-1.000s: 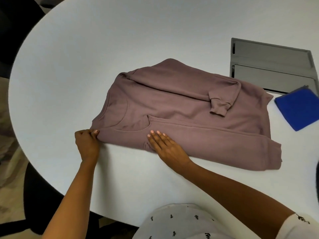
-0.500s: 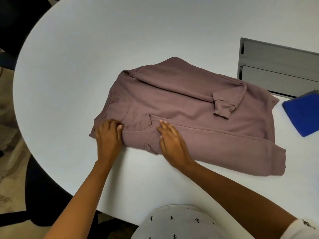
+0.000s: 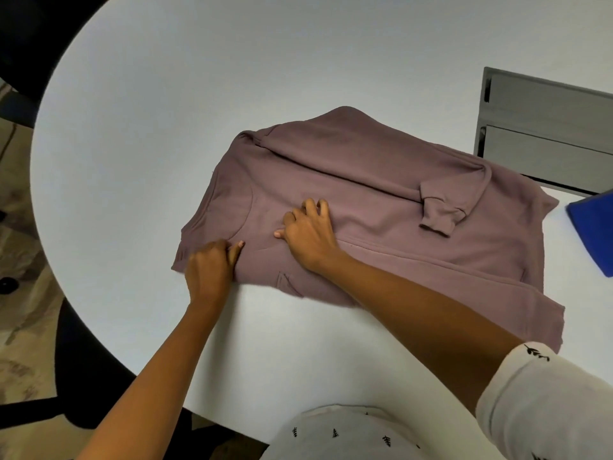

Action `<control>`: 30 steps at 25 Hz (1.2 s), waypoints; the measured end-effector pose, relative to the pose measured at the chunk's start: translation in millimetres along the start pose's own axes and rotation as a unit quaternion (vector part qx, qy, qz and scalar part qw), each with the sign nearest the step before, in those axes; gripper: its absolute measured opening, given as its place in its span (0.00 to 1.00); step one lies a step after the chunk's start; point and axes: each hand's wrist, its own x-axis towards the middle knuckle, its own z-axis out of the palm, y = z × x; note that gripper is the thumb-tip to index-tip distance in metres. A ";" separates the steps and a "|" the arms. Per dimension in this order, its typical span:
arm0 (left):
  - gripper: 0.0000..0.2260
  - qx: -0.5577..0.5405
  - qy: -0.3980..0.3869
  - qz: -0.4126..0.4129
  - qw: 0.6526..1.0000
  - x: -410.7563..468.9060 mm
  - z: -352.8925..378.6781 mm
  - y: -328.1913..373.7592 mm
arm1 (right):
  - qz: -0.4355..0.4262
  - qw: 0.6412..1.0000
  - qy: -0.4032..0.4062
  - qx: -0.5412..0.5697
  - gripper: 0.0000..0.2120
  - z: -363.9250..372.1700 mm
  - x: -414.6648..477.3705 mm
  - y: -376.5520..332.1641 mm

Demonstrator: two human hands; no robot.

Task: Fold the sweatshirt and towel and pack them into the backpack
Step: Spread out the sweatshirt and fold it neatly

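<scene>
mauve sweatshirt (image 3: 381, 194): sleeves tucked, fold midway
left hand (image 3: 210, 272): pinched neckline cloth
right hand (image 3: 308, 235): curled on cloth, grip unclear
next: wanted crosswise fold

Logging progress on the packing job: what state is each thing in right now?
sweatshirt: flat on table, sleeves folded in, body not yet folded.
towel: lies flat, mostly out of frame.
left hand: pinches the sweatshirt near its collar.
right hand: fingers curled on the sweatshirt's middle, grip unclear.

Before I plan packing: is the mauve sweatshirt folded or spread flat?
Partly folded. The sweatshirt has both sleeves turned in across its body, one cuff on top; it is not yet doubled into a compact bundle.
</scene>
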 end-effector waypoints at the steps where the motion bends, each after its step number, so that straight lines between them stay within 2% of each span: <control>1: 0.20 0.023 0.003 -0.021 1.000 2.8 0.9 1.2 | 0.020 1.000 -0.001 -0.001 0.20 3.1 0.1 -4.1; 3: 0.21 0.059 -0.011 -0.060 0.996 9.0 1.8 5.6 | 0.049 0.999 0.020 0.011 0.18 9.5 -1.9 -11.7; 5: 0.18 0.078 -0.019 -0.080 0.994 12.2 1.3 11.9 | 0.042 0.996 0.066 0.043 0.16 14.6 -7.5 -8.0; 7: 0.13 0.097 0.031 -0.055 0.993 10.7 -2.5 15.7 | -0.005 0.988 0.127 0.093 0.14 16.1 -20.4 6.6; 9: 0.10 0.061 0.079 0.021 0.995 2.4 -5.2 23.2 | -0.049 0.980 0.157 0.112 0.17 14.2 -42.0 15.4; 10: 0.11 0.015 0.074 0.076 0.994 -3.3 -4.4 31.5 | -0.064 0.981 0.152 0.107 0.20 14.4 -54.5 16.3; 13: 0.18 -0.087 -0.022 0.219 0.972 -19.0 12.1 56.1 | -0.078 0.991 0.089 0.063 0.24 20.8 -87.0 14.5; 14: 0.20 -0.085 -0.057 0.236 0.966 -21.0 19.2 60.2 | -0.065 0.994 0.068 0.050 0.25 24.2 -94.7 19.3; 16: 0.24 -0.058 -0.107 0.216 0.969 -17.2 27.8 59.6 | -0.031 0.998 0.035 0.037 0.27 30.4 -106.4 41.8; 19: 0.27 -0.029 -0.146 0.191 0.970 -9.0 31.8 53.4 | -0.004 1.000 0.011 0.001 0.27 34.6 -128.8 90.9; 27: 0.29 -0.009 -0.148 0.192 0.970 -9.4 29.8 56.6 | 0.210 0.977 0.026 -0.001 0.30 21.4 -227.7 210.6; 30: 0.29 0.000 -0.141 0.194 0.971 -11.6 29.0 59.3 | 0.266 0.962 0.055 0.026 0.32 15.2 -240.5 211.2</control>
